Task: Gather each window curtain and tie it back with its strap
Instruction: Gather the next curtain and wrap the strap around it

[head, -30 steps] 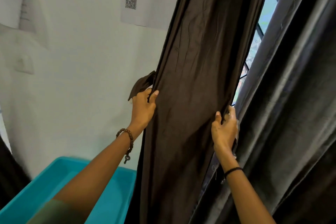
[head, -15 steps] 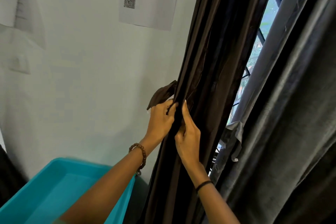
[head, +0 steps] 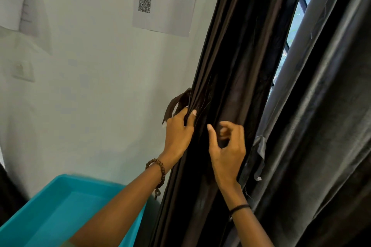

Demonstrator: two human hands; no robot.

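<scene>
From the head view, the brown curtain (head: 230, 86) hangs bunched into narrow folds by the wall, left of the window (head: 297, 16). The left hand (head: 178, 130) pinches the bundle's left edge, thumb over the pleats. The strap (head: 176, 104) pokes out just above that hand. The right hand (head: 226, 146) hovers in front of the folds, fingers half curled, holding nothing I can make out. I'd keep the left pinch firm and send the right hand round the far side for the strap, so no pleats slip loose.
</scene>
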